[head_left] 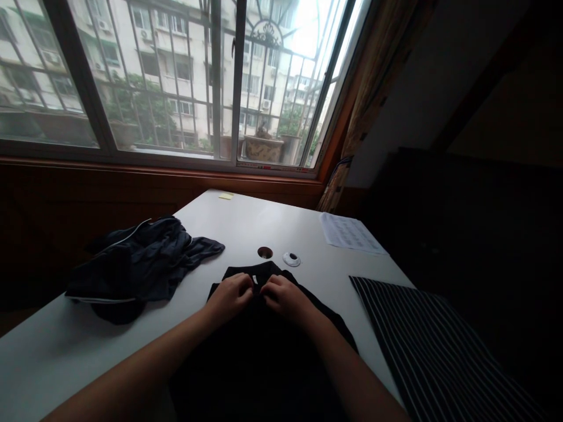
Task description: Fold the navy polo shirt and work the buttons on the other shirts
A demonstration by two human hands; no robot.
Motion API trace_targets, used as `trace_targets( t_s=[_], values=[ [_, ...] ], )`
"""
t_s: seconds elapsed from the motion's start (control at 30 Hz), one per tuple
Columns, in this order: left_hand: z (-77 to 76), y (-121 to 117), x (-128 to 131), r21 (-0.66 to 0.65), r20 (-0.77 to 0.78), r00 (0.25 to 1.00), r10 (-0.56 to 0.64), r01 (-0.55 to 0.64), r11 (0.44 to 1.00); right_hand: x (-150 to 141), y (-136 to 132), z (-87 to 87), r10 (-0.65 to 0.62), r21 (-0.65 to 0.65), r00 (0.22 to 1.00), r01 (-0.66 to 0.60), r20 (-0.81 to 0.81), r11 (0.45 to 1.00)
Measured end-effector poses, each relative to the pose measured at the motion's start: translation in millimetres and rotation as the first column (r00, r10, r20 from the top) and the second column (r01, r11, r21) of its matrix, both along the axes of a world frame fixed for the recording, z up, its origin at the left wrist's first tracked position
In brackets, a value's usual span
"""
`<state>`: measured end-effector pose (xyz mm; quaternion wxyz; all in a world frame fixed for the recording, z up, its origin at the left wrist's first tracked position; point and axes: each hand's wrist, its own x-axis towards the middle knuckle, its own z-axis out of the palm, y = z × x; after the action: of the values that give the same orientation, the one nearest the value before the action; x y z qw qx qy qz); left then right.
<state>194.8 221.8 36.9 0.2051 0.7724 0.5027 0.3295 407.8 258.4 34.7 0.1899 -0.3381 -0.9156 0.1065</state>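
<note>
A black garment with a collar (272,340) lies spread on the white table (281,217), its collar toward the window. My left hand (232,293) pinches the cloth just left of the neck opening. Close beside it, my right hand (284,296) grips the right side of the same opening with curled fingers. A small white label (254,279) shows inside the collar between both hands. Deep shadow hides the lower part of the garment.
A crumpled dark garment with white piping (145,264) lies at the left. A striped dark cloth (440,346) hangs over the right edge. Behind the collar are a round table hole (264,252) and its white cover ring (291,259). Printed papers (352,233) and a yellow note (226,196) lie farther back.
</note>
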Motion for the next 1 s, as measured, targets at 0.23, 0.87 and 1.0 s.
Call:
trace_targets(
  t_s=[0.23,0.87,1.0],
  values=[
    [-2.2,-5,0,-0.041,0.025,0.992,-0.124,0.125,0.991,1,6,-3.2,0.001,0.071,0.998,0.004,-0.069,0.998],
    [5.9,13,-14,-0.33,0.259,0.952,-0.165,0.248,0.911,5,4,1.8,0.047,-0.022,0.968,-0.054,-0.246,0.998],
    [5.2,14,-17,-0.355,0.284,0.942,-0.181,0.278,0.893,8,3,3.0,0.058,0.031,0.956,-0.051,-0.289,0.998]
  ],
)
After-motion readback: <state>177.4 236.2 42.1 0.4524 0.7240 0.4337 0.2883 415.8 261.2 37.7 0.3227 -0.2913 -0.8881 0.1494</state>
